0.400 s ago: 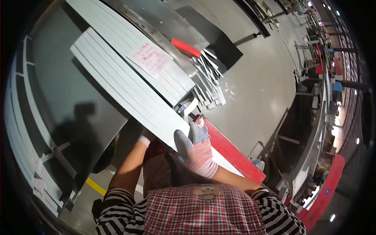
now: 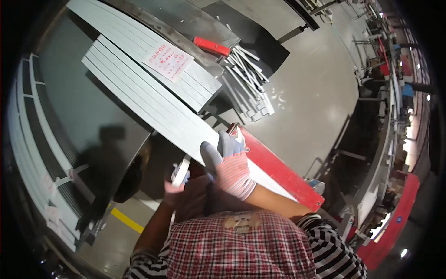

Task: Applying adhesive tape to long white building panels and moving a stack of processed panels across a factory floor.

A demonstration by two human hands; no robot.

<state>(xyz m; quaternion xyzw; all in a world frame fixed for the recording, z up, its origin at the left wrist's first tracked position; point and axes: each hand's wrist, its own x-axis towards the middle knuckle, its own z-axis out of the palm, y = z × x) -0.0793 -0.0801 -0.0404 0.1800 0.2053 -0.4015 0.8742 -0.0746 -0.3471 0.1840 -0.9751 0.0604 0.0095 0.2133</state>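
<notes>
The left hand (image 2: 174, 188) has its fingers curled round a white roll (image 2: 181, 173), just below the near edge of the long pale strips (image 2: 148, 104). The strips slant across the table, and the right hand (image 2: 230, 167) touches their near end. Its thumb and fingers are a little apart; I cannot tell if they grip. Beside them lies another stack (image 2: 132, 39) with a paper (image 2: 168, 63) on top. A red block (image 2: 212, 46) sits near thin sticks (image 2: 246, 69).

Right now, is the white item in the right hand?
No, the left hand holds the white item; the gloved right hand rests on the pale strips.
</notes>
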